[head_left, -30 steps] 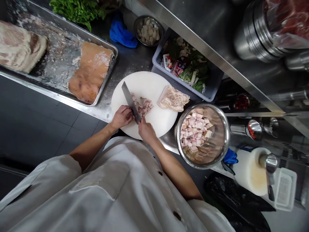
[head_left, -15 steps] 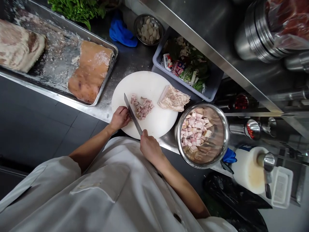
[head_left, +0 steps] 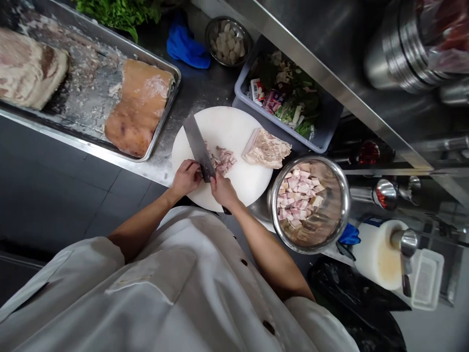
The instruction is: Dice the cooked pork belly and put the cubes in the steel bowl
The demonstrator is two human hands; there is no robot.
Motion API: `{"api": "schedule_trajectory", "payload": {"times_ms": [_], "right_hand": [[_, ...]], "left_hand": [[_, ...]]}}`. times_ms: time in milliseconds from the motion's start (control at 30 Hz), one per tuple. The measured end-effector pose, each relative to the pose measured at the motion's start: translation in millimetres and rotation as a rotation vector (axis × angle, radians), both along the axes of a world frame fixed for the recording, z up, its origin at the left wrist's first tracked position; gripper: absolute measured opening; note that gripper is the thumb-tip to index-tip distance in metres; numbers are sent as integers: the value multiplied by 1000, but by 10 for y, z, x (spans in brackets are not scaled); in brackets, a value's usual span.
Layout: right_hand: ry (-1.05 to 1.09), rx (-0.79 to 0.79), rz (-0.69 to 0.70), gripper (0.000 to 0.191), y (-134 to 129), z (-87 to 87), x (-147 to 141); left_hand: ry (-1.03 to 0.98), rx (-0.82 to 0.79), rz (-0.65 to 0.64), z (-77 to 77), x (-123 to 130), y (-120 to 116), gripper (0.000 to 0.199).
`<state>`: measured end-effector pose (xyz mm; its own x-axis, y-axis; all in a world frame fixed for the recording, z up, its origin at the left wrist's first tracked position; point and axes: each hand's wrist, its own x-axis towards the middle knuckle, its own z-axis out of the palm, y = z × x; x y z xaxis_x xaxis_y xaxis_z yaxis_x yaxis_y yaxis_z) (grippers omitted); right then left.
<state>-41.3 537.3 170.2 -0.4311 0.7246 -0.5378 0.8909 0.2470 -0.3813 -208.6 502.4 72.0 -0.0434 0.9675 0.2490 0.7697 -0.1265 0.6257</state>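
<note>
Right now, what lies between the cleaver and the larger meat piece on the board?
In the head view, small chopped meat lies nearest the cleaver, then a bare stretch of white board before the larger meat piece.

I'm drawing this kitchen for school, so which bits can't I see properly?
All in the head view:
Anything under the left hand: hidden by its curled fingers and the knife.
Some of the chopped meat: behind the blade.
Most of the handle: wrapped by the right hand.
The big meat slab: cut off by the left edge.
The leafy greens: cut off by the top edge.
</note>
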Motion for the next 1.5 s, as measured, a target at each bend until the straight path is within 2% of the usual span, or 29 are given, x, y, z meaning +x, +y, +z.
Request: {"api": "schedule_trajectory", "payload": {"times_ms": [67, 133, 233, 333, 400, 433, 500, 567, 633, 733, 800, 833, 900, 933, 1000, 1067, 1133, 1267, 1367, 1433, 1500], "right_hand": [[76, 10, -19, 30, 40, 46, 142], [82, 64, -31, 33, -12, 166, 326], [-57, 235, 2, 36, -170, 373, 585], [-202, 371, 51, 32, -267, 480, 755], [-242, 403, 109, 27, -284, 492, 837], [-253, 408, 142, 26, -293, 493, 883], [-270, 406, 187, 25, -348, 506, 1016], [-285, 396, 165, 26, -488, 542, 1230], [-279, 379, 59, 26, -722, 573, 1513], [-108, 287, -231, 26, -1176, 510, 1919], [149, 102, -517, 31, -1462, 353, 2048], [299, -23, -675, 36, -1578, 243, 2048], [583, -263, -967, 47, -1725, -11, 1917], [690, -343, -1070, 50, -1750, -142, 1797], [812, -409, -1168, 53, -1712, -374, 1493], [848, -437, -1167, 51, -1588, -538, 1162], [871, -486, -1113, 47, -1431, -622, 862], [921, -562, -923, 35, -1181, -600, 493], [951, -563, -854, 31, -1116, -498, 447], [962, -527, -829, 31, -1138, -397, 518], [952, -464, -831, 30, -1215, -258, 664]], "left_hand": [[-26, 7, -13, 68, -29, -29, 26], [-33, 43, -16, 226, -76, -92, 31], [-8, 154, -110, 644, -100, -197, 31], [7, 111, -434, 1111, 46, -200, 35], [58, -7, -659, 1296, 226, -122, 45], [98, -64, -737, 1326, 311, -65, 53], [180, -155, -795, 1269, 402, 73, 68], [229, -216, -749, 1103, 314, 228, 75], [237, -272, -681, 902, 44, 377, 73], [164, -326, -595, 620, -463, 521, 65], [128, -281, -472, 459, -647, 534, 75], [133, -249, -417, 386, -657, 519, 86], [186, -195, -374, 263, -519, 470, 106], [216, -175, -380, 216, -393, 449, 109], [253, -136, -394, 154, -103, 435, 103], [257, -90, -368, 126, 153, 461, 92], [233, -37, -325, 111, 312, 505, 81], [129, 74, -219, 81, 359, 548, 62], [69, 102, -175, 138, 316, 534, 57], [36, 109, -178, 260, 347, 525, 58], [18, 119, -201, 442, 493, 530, 59]]}}
